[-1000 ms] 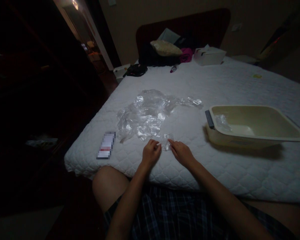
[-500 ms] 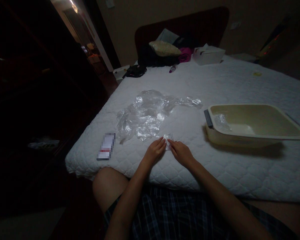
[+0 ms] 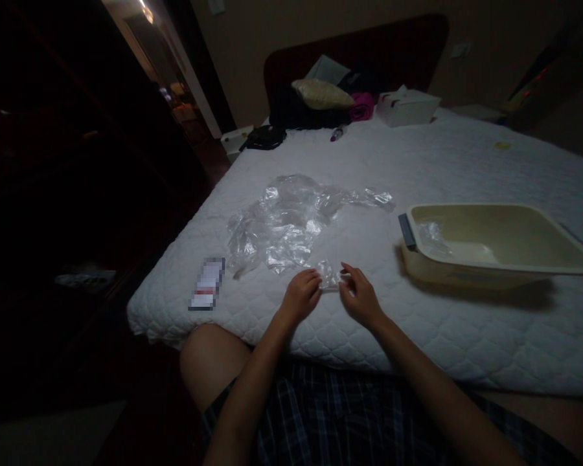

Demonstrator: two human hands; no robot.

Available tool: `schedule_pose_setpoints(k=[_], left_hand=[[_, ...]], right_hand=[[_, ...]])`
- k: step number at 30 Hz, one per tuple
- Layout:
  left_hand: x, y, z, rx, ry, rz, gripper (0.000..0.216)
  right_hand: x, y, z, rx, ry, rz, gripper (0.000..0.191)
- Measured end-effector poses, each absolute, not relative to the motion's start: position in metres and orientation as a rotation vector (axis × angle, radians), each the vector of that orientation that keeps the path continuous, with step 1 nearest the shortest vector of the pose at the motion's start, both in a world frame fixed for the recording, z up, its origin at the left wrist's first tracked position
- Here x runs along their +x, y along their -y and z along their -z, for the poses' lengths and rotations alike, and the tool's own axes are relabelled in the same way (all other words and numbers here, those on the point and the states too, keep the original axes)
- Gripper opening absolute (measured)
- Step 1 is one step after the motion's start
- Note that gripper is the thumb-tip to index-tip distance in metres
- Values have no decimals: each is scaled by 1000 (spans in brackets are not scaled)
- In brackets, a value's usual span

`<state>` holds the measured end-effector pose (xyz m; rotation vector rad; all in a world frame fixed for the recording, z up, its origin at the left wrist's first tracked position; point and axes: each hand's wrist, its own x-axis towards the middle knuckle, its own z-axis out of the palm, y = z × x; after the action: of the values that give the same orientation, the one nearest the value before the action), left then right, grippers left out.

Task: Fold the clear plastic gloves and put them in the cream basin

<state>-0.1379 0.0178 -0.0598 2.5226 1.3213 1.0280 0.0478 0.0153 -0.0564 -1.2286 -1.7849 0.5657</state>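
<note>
A small folded clear plastic bag point(image 3: 328, 275) lies on the white quilted bed near its front edge. My left hand point(image 3: 302, 294) is closed at its left side, fingertips together and pressing on the plastic. At the right side is my right hand point(image 3: 358, 294), its thumb and forefinger spread apart; the thumb tip is close to the bag's edge, and whether it touches cannot be made out. Just beyond both hands, several thin clear plastic bags point(image 3: 291, 223) lie spread in a crumpled, shiny heap.
A cream plastic basin point(image 3: 500, 266) with grey handles stands on the right, a piece of clear plastic point(image 3: 432, 236) inside. A pixelated phone-like object point(image 3: 206, 285) lies on the left. Toward the headboard are a pillow point(image 3: 323, 94), a pink roll point(image 3: 361, 107) and a white box point(image 3: 407, 107).
My right hand has drawn back to the right from the small bag, and its fingers have spread. More of the bag now shows. My left hand stays almost in place.
</note>
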Motion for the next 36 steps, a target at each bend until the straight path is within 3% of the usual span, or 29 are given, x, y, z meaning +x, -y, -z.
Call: schedule_pose_setpoints(k=[5,10,15,23,36], left_hand=[[-125,-11,50,2146,-1461,-1243,18],[-121,-13,42,1609,-1445,-1012,13],[-118,-15,36,1247,-1357,-997,5],[-115,-14,39,1047,-1169,-999,17],[-117,-14,49,933,-1080,-1031,32]], right_hand=[[52,-13,53,-1122,1708,-680,38],[56,-20,59,-1020,1668,-957,57],[63,-31,63,-984,1502,-1310,57],[62,-29,53,-1038,1405,-1478,44],[55,-27,52,-1140,1278,-1427,29]])
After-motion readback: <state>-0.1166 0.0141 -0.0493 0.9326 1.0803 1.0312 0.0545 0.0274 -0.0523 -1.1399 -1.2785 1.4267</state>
